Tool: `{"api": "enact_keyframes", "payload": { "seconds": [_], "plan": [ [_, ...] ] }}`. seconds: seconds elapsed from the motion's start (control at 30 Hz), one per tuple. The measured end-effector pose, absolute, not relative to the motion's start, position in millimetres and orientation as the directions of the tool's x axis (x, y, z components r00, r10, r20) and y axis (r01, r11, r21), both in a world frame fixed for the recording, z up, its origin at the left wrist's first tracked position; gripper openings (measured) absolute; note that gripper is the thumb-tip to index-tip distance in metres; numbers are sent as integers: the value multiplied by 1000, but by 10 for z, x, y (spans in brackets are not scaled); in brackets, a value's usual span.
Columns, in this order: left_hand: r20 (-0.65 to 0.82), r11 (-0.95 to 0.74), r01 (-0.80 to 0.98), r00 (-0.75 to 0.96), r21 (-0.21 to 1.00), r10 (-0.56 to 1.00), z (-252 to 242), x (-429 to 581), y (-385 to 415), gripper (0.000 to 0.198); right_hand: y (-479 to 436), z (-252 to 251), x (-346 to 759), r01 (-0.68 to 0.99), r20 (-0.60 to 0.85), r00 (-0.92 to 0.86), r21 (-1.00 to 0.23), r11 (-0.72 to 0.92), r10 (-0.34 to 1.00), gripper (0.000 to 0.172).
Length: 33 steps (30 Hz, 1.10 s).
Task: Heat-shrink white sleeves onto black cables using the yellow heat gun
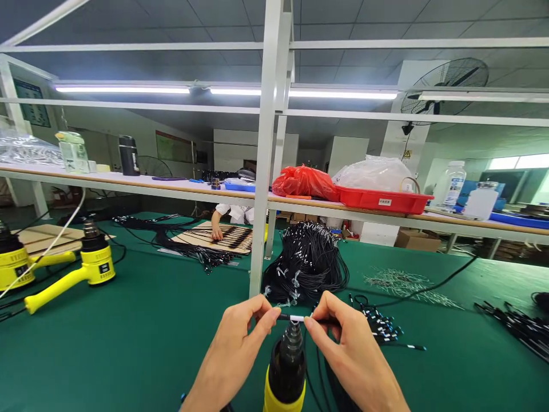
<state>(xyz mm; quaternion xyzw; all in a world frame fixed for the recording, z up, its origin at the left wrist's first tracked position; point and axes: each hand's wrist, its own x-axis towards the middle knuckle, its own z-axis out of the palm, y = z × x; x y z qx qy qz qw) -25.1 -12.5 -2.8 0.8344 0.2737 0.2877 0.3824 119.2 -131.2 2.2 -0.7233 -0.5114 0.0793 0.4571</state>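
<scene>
Between my two hands a black cable (283, 316) is stretched level, with a white sleeve (297, 319) on its middle part. My left hand (244, 337) pinches the cable's left end between thumb and forefinger. On the other side of the sleeve, my right hand (345, 343) is closed on the cable in the same way. Directly below the sleeve stands a yellow and black heat gun (286, 366), its nozzle pointing up close to the sleeve. Whether the nozzle touches it I cannot tell. More black cable runs down beneath my right hand.
A large black cable bundle (306, 260) lies behind my hands, with finished-looking cable ends (384, 326) to the right. Two more heat guns (96, 263) rest at left. A white post (262, 171) rises ahead, carrying a shelf (206, 187). Across the table, a co-worker's hand (217, 233) touches a cable board.
</scene>
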Motion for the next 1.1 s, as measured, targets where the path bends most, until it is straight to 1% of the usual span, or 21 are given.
{"api": "enact_keyframes", "payload": {
  "seconds": [0.37,0.7,0.8,0.87,0.93,1.0,1.1],
  "plan": [
    [274,-553,211,695,806,665,-45,-242,-90,35,-1267,-10,1224,655,323,481,-750,-89,815,20],
    [296,-585,238,682,775,669,-47,-249,-105,22,-1274,-29,1247,680,334,477,-726,-101,813,21],
    [301,-585,232,680,777,669,-28,-258,-116,18,-1318,-30,1265,678,330,475,-728,-101,816,17],
    [298,-580,230,680,781,670,-10,-267,-121,17,-1343,-19,1275,678,335,464,-730,-85,820,18],
    [295,-578,226,683,784,668,8,-275,-122,21,-1358,1,1277,683,353,449,-728,-60,821,22],
    [299,-588,231,687,775,663,16,-276,-121,31,-1366,21,1273,687,369,438,-725,-40,820,26],
    [294,-615,270,693,741,658,8,-267,-112,47,-1374,38,1264,689,381,429,-724,-24,819,26]
  ]
}}
